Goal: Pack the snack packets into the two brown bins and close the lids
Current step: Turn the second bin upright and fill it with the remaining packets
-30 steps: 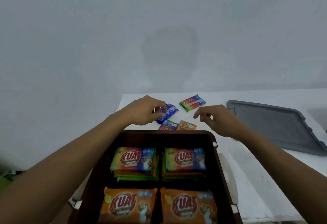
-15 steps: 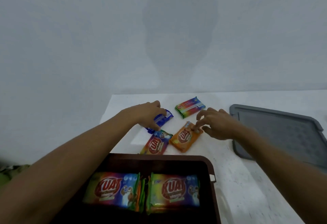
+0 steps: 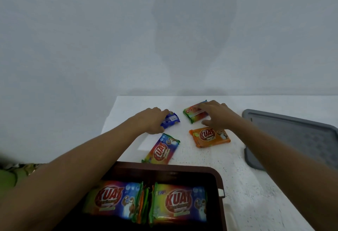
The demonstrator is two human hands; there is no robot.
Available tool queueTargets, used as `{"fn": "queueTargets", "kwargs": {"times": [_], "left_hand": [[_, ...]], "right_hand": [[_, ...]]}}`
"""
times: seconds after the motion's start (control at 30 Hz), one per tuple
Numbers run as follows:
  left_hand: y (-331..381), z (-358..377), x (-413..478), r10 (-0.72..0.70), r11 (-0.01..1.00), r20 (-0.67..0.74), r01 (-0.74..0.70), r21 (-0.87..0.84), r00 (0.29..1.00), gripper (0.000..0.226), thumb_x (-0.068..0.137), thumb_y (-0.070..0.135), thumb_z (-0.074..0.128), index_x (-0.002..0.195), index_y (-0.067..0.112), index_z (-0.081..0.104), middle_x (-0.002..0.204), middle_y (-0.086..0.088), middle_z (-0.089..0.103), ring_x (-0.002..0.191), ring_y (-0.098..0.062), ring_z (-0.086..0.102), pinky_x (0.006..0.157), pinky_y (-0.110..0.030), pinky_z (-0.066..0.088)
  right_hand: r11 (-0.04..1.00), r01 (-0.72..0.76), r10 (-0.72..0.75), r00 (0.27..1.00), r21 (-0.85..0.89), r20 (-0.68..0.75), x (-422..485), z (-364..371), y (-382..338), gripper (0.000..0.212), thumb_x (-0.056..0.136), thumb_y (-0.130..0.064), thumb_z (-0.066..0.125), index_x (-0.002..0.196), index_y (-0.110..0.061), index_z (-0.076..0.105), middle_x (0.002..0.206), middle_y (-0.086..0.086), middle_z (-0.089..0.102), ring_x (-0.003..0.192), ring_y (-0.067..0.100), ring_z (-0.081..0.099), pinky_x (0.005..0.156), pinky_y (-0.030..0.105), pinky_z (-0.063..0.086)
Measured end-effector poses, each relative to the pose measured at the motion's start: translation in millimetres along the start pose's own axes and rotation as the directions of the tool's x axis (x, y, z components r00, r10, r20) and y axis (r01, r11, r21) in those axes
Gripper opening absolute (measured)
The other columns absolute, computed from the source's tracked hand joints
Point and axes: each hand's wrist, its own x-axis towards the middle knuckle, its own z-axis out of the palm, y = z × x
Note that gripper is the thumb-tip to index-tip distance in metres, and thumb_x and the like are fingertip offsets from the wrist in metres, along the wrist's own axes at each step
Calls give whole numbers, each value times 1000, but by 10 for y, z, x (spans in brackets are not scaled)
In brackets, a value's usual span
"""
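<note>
A brown bin (image 3: 218,177) stands at the near edge of the white table, holding stacks of colourful snack packets (image 3: 180,202). Beyond it lie loose packets. My left hand (image 3: 149,119) grips a blue packet (image 3: 172,120). My right hand (image 3: 216,114) reaches over a rainbow packet with a green edge (image 3: 192,114), fingers spread and touching it. An orange packet (image 3: 209,137) lies just in front of my right hand. A rainbow packet (image 3: 161,150) lies between my left hand and the bin.
A grey lid (image 3: 292,139) lies flat on the table at the right. The white table (image 3: 247,185) ends at its left edge near my left forearm. A plain pale wall rises behind the table.
My right hand left the orange packet and moved back onto the rainbow packet with the green edge. My left hand stays on the blue packet. The view tilted, so the bin sits lower.
</note>
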Motion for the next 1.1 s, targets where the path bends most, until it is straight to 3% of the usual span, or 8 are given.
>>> {"fn": "queueTargets", "kwargs": {"times": [0.17, 0.33, 0.4, 0.47, 0.67, 0.8, 0.9, 1.1], "left_hand": [[-133, 17, -17, -4, 1000, -8, 4, 25, 1000, 59, 93, 26, 59, 145, 17, 31, 130, -11, 53, 109, -27, 56, 83, -36, 50], [-137, 28, -29, 11, 997, -25, -9, 79, 1000, 59, 90, 28, 65, 140, 15, 35, 123, -11, 54, 104, -26, 57, 79, -35, 50], [-142, -4, -17, -19, 1000, -35, 19, 5, 999, 41, 94, 28, 56, 130, 13, 43, 109, -11, 56, 88, -23, 55, 71, -33, 45], [-180, -79, -11, -67, 987, -88, 53, -155, 994, 29, 98, 28, 48, 121, 10, 48, 102, -11, 56, 79, -22, 54, 65, -33, 43], [-276, -255, -146, -161, 884, -143, 78, -462, 977, 24, 103, 25, 37, 118, 11, 50, 122, -14, 60, 92, -22, 60, 66, -30, 49], [-237, -343, -450, -197, 830, -284, 5, -557, 938, 32, 99, 44, 46, 109, 14, 53, 103, -7, 65, 81, -20, 62, 63, -30, 46], [-221, -397, -809, -166, 883, -484, -89, -461, 859, 59, 77, 62, 69, 116, 24, 47, 93, 9, 61, 78, -14, 62, 64, -27, 46], [-272, -363, -1343, -9, 916, -677, -265, -300, 736, 72, 72, 62, 71, 128, 24, 45, 108, 10, 56, 87, -12, 58, 74, -31, 51]], "right_hand": [[999, 13, -7, 991, -45, 133, 188, -19, -5, 75, 87, -26, 66, 150, -30, 25, 153, -4, 34, 138, 22, 31, 106, 49, 33], [993, 58, -58, 998, 103, -3, 118, -5, 10, 55, 86, -25, 65, 138, -27, 47, 141, -2, 44, 127, 19, 42, 102, 42, 41], [972, 118, -117, 993, 201, -18, 13, -34, -12, 40, 83, -31, 69, 122, -26, 60, 128, -4, 52, 112, 11, 48, 96, 34, 46], [971, 153, -176, 977, 182, 117, -132, -65, -34, 39, 82, -40, 71, 118, -29, 61, 122, -7, 56, 103, 7, 50, 91, 28, 47], [989, 126, -107, 971, -80, 215, -391, 9, -55, 75, 75, -59, 71, 138, -29, 44, 136, -8, 46, 122, 13, 43, 103, 35, 40], [1000, -10, 12, 997, -20, 70, -565, 68, -130, 65, 72, -58, 73, 123, -29, 45, 119, -7, 57, 99, 12, 55, 86, 28, 45], [954, -139, 167, 982, 264, -89, -768, 16, -243, 62, 75, -53, 73, 122, -24, 47, 108, -5, 58, 89, 13, 57, 73, 27, 48], [952, -96, 186, 935, 290, -303, -1212, -305, -640, 70, 86, -54, 59, 145, -21, 39, 129, 2, 58, 109, 21, 56, 89, 38, 48]]}}
